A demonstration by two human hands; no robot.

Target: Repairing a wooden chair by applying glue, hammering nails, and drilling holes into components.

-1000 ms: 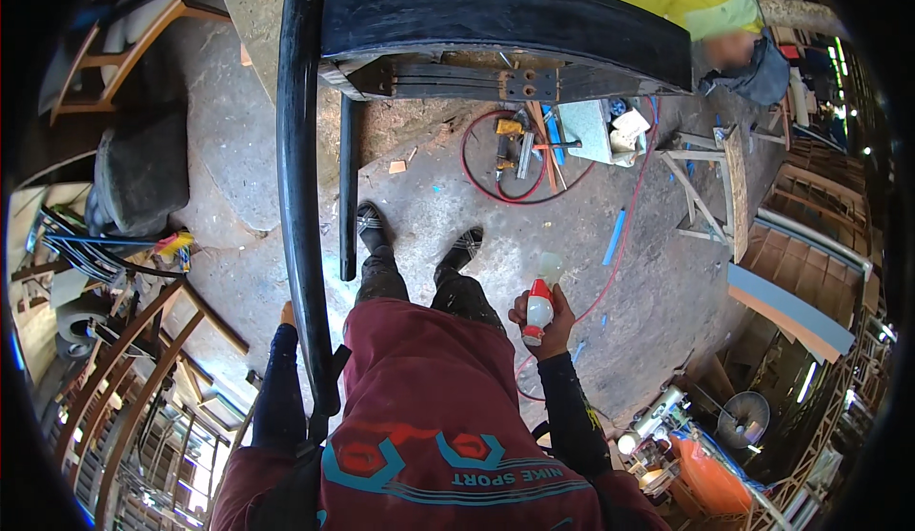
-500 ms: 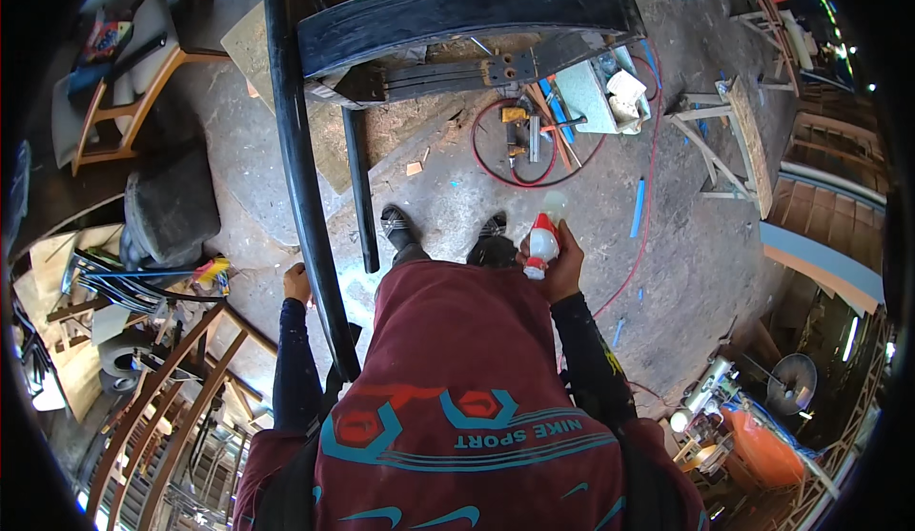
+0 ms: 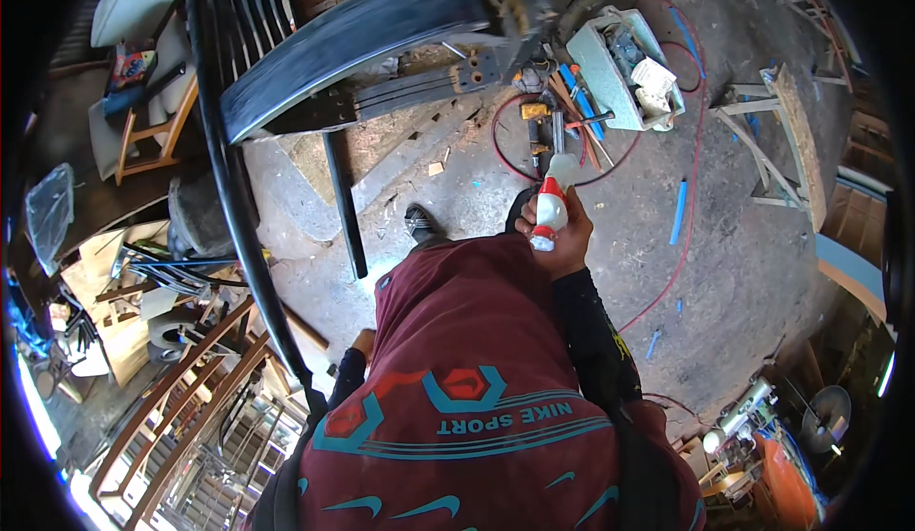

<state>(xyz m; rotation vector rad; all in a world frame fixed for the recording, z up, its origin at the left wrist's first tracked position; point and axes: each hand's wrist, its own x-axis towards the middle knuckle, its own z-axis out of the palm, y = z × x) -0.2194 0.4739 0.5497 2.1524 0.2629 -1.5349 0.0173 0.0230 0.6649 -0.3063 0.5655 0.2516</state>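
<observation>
Between seven and eight o'clock, the left hand (image 3: 363, 343) is partly hidden by the maroon printed shirt (image 3: 467, 302); its grip cannot be told. Well apart from it, near two o'clock, the right hand (image 3: 570, 245) is wrapped round a rounded white-and-red bottle (image 3: 550, 211). Beyond, at eleven, is a curved black wooden furniture frame (image 3: 353, 50). At one, a yellow-and-black power drill (image 3: 536, 113) lies near a pale rectangular bin (image 3: 593, 59).

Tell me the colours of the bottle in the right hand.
The bottle is white and red, seen best in the head view.
</observation>
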